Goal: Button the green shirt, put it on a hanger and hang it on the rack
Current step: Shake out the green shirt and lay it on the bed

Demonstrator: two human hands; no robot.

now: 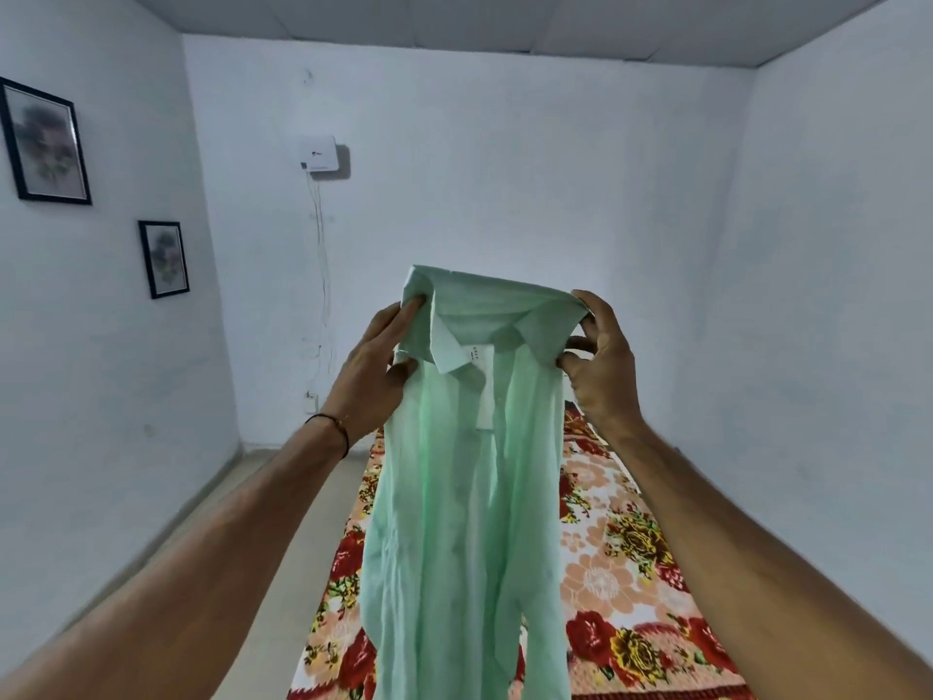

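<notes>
Head view: a person holds a green shirt (469,497) up in front of them at arm's length, in a room with white walls
Shirt position: in the air above a bed with a floral cover (621,563), hanging down from the collar, its lower part running out of the bottom of the frame
Shirt state: collar (484,315) uppermost and turned toward the camera, front placket below it (whether its buttons are done up cannot be told)
Left hands entry: the left hand (376,371) is closed on the shirt's left shoulder just beside the collar, thumb on the near face of the cloth and fingers behind it; a dark thread band (330,426) circles that wrist
Right hands entry: the right hand (601,366) pinches the right end of the collar between thumb and curled fingertips
Arms: both forearms bare, reaching up from the lower corners
Left wall: two dark-framed pictures (45,141), one higher and nearer than the other
Far wall: a small white box (319,153) with thin cables dropping from it
</notes>
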